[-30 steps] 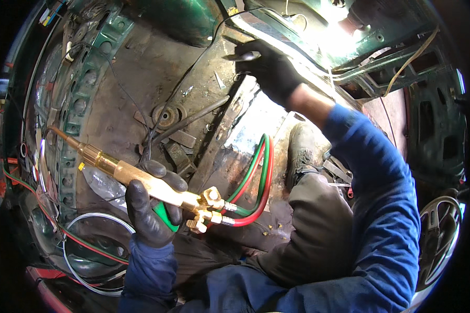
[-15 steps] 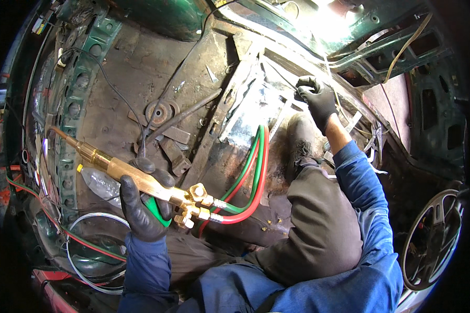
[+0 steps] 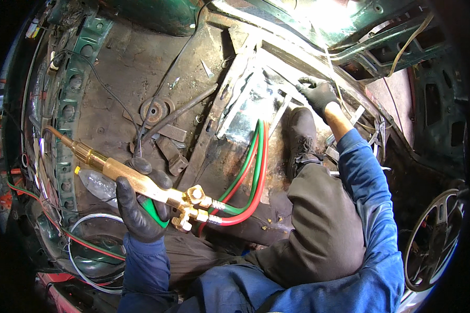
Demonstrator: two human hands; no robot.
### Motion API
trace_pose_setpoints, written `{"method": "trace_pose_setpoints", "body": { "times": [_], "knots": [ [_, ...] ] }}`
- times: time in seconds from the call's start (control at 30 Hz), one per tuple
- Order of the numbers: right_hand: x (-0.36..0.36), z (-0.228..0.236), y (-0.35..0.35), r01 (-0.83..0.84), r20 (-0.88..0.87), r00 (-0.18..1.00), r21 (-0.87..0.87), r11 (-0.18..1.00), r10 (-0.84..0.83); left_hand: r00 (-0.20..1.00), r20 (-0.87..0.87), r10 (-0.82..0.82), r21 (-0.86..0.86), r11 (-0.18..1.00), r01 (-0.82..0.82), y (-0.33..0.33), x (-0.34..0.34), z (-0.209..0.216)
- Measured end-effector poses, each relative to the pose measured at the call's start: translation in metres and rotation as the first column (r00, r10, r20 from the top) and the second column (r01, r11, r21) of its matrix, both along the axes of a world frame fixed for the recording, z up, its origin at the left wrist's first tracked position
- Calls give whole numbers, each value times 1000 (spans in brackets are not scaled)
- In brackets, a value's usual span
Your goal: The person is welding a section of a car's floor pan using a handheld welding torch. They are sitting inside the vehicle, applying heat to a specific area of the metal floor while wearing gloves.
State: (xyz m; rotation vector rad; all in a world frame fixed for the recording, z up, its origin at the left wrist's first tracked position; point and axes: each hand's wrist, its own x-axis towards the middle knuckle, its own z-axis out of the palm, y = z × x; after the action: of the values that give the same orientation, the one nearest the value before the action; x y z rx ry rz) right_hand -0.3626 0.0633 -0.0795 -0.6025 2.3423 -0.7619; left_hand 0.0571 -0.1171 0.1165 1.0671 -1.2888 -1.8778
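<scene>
My left hand (image 3: pixel 141 208), in a black glove, is wrapped round a brass gas torch (image 3: pixel 136 177). The torch's copper tip points up to the left. A smooth green piece (image 3: pixel 154 213) shows between the palm and the torch; its kind is unclear. Green (image 3: pixel 257 167) and red (image 3: pixel 266 156) hoses loop away from the brass valves (image 3: pixel 185 208). Farther right, my gloved right hand (image 3: pixel 318 94) has its fingers curled at the end of a narrow metal strip (image 3: pixel 283 79), over a glare-lit sheet metal patch (image 3: pixel 250 112). What its fingertips grip is hidden.
My boot (image 3: pixel 302 133) rests beside the patch. Around me is a stripped vehicle floor (image 3: pixel 130 57) with a metal bar (image 3: pixel 185 110), a round disc (image 3: pixel 154 110) and loose cables. A clear bottle (image 3: pixel 96 185) lies behind the torch. A steering wheel (image 3: pixel 433 240) stands at right.
My right hand has shifted slightly, its wrist turning and its fingers lying lower toward the patch. The torch stays in my left hand. The whole view has moved a little.
</scene>
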Motion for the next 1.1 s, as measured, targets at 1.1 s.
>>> {"method": "trace_pose_setpoints", "body": {
  "times": [1.1],
  "knots": [
    [-16,4,-1,-25,-134,991,0,1000,25,999,-4,-34,-15,999,34,-5,-2,0]
  ]
}}
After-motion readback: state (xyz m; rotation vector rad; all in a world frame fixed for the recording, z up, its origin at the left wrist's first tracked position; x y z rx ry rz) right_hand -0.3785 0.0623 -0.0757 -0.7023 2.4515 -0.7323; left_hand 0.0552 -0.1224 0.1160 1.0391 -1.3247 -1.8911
